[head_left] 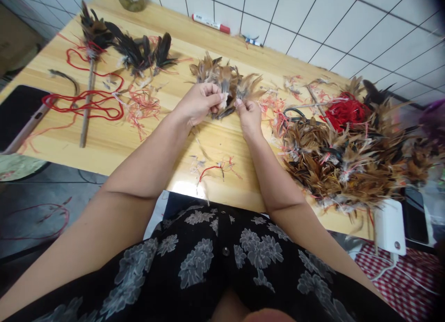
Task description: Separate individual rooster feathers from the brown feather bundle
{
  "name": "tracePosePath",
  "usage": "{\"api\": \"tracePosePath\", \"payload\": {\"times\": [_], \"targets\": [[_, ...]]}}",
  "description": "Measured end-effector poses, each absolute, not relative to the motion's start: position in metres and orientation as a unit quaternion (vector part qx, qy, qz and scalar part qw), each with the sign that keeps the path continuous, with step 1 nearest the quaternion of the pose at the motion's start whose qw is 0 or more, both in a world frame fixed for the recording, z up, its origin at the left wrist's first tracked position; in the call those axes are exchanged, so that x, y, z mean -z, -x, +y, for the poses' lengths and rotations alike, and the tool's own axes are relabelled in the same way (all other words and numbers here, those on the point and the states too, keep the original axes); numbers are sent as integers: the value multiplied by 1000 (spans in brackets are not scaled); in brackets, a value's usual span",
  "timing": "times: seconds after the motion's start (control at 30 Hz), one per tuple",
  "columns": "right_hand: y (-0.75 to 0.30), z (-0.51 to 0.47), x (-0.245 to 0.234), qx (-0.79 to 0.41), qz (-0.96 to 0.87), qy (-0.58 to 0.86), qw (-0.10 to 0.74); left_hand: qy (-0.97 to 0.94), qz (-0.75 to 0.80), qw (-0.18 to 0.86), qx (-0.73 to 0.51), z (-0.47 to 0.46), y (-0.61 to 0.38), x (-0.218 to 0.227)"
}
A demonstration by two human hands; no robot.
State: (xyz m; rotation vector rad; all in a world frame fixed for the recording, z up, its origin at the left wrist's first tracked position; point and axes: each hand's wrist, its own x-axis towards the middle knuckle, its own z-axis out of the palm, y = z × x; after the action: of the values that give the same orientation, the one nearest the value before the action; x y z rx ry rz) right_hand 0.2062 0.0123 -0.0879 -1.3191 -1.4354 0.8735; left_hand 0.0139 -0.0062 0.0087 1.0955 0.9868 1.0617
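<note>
My left hand (205, 102) pinches the pale fluffy base of a brown feather bunch (225, 76) over the middle of the wooden table. Close beside it, my right hand (249, 112) is closed on the base of another brown feather tuft (249, 86), its tips fanning up and right. More brown feathers (207, 67) lie just behind the left hand; where they meet the held bunch is hard to make out. To the left, a wooden stick (88, 101) bears dark feathers (94, 32) bound at its top, with red cord (104, 112) looped across it.
A big heap of brown feather bunches (340, 164) covers the table's right side, with red yarn (347, 112) and scissors (295, 112) behind. Black feathers (137, 53) lie back left. A phone (22, 113) rests at the left edge, a marker (210, 23) by the tiled wall.
</note>
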Motion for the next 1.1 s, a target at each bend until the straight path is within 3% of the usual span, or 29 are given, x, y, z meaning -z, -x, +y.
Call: {"api": "tracePosePath", "payload": {"times": [0.17, 0.47, 1.1], "targets": [[-188, -4, 65, -411, -543, 554, 479, -475, 432, 616, -456, -4, -16, -2], [-183, -10, 56, -400, -534, 590, 455, -507, 441, 602, -432, -5, -13, 1], [-181, -23, 23, -490, -502, 548, 456, -483, 410, 626, -455, 1, -12, 8]]}}
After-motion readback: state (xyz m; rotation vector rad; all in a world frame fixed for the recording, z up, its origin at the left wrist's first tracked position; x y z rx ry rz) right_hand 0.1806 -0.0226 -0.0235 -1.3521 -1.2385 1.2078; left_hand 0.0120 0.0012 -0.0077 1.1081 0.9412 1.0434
